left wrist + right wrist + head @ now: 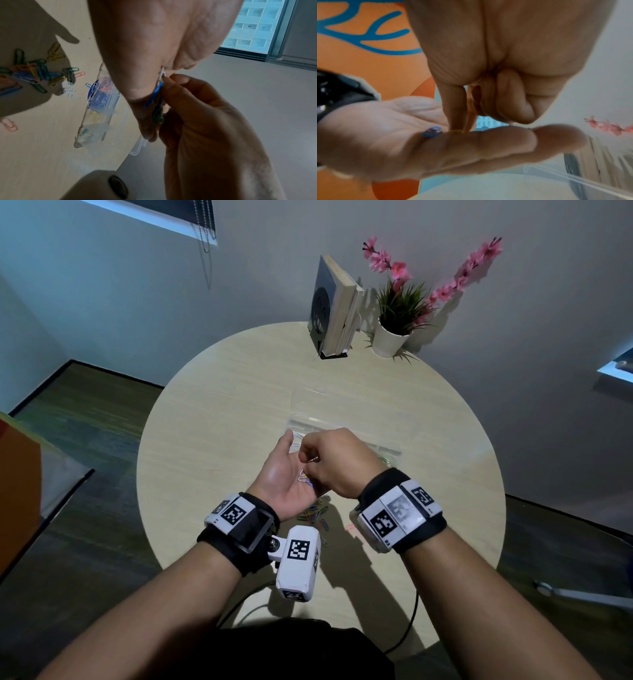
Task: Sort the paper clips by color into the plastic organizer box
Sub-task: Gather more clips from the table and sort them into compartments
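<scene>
My left hand point(284, 470) lies palm up and flat over the table's middle, with several paper clips point(306, 478) on its palm; a blue one point(432, 132) and a yellow one point(457, 131) show. My right hand point(337, 460) hovers over that palm with curled fingers and pinches an orange-pink clip point(313, 460). Just beyond the hands sits the clear organizer box point(342, 426). Its compartments point(96, 121) hold pink, blue, yellow and green clips. A loose pile of mixed clips point(34, 73) lies on the table under my wrists.
The round wooden table point(222, 412) carries a book stand with books point(334, 309) and a white potted plant point(394, 333) at its far edge. Single pink clips point(9, 124) lie apart from the pile.
</scene>
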Demonstrator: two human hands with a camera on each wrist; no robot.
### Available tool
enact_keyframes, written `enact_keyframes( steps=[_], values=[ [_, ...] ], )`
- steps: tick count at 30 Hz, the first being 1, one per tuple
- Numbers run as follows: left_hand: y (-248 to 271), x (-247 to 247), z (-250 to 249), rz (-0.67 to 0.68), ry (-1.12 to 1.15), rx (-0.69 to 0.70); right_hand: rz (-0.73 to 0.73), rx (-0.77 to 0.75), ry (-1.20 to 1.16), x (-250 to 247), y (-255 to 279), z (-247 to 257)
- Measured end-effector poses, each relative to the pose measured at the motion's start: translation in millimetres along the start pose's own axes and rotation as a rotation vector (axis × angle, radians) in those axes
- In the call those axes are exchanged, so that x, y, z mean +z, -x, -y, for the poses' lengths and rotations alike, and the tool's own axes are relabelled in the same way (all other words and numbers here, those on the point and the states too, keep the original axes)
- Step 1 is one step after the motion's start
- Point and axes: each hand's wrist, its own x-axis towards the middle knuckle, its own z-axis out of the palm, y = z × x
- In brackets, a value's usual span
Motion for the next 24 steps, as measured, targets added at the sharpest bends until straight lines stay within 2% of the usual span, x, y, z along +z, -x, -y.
enact_keyframes(
  steps=[5,15,16,18,22,24],
  values=[
    [-1.4,-2.0,0.4,0.008,0.017,-0.015,0.035,-0.062,0.134,2.4,-2.5,-0.6],
    [3.0,2.7,0.7,0.074,0.073,-0.024,0.092,-0.132,0.164,2.4,-6.5,-6.3],
    [3.2,3.3,0.8,0.077,0.068,-0.020,0.085,-0.127,0.099,1.4,-6.2,-8.6],
    [3.0,3.7,0.6,0.078,0.060,-0.007,0.013,-0.051,-0.182,-1.9,-5.7,-12.0],
    [1.6,2.2,0.7,0.100,0.058,0.009,-0.139,0.221,-1.157,-7.8,-2.3,-15.3],
    [1.4,2.0,1.2,0.099,0.055,0.010,-0.156,0.276,-1.516,-11.0,0.3,-18.3]
  ],
)
